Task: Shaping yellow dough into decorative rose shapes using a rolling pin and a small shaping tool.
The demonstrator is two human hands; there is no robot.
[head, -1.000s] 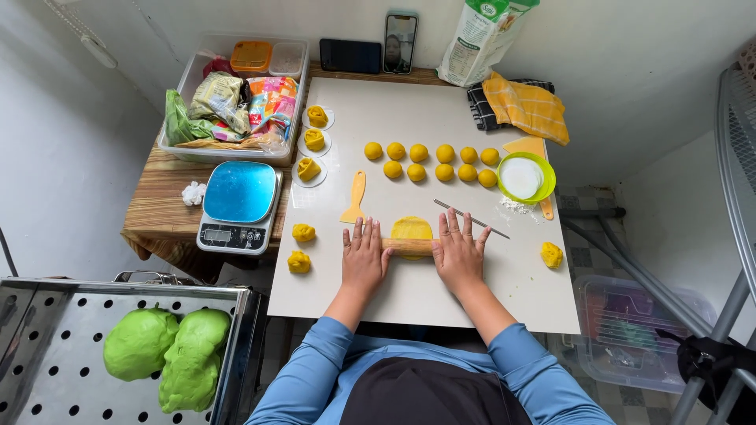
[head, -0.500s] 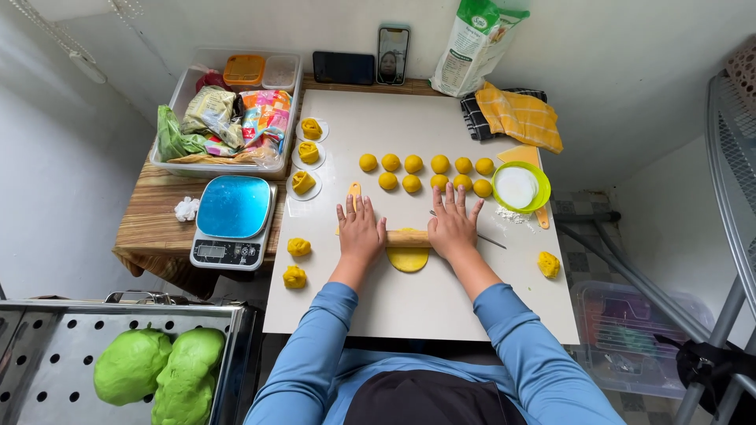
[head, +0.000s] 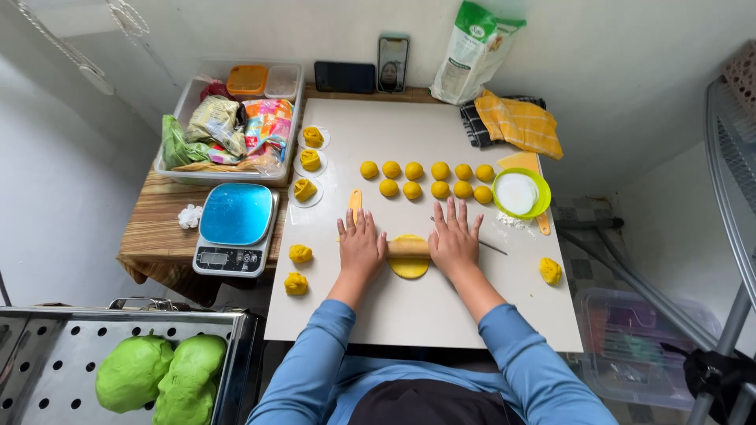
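2 flat open hands, left hand (head: 361,245) and right hand (head: 454,242), press 1 rolling pin (head: 409,248); 11 dough balls (head: 429,180) behind.

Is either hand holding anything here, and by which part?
Neither grips anything. The left hand and right hand press flat, palms down, on the two ends of a rolling pin lying across a yellow dough disc.
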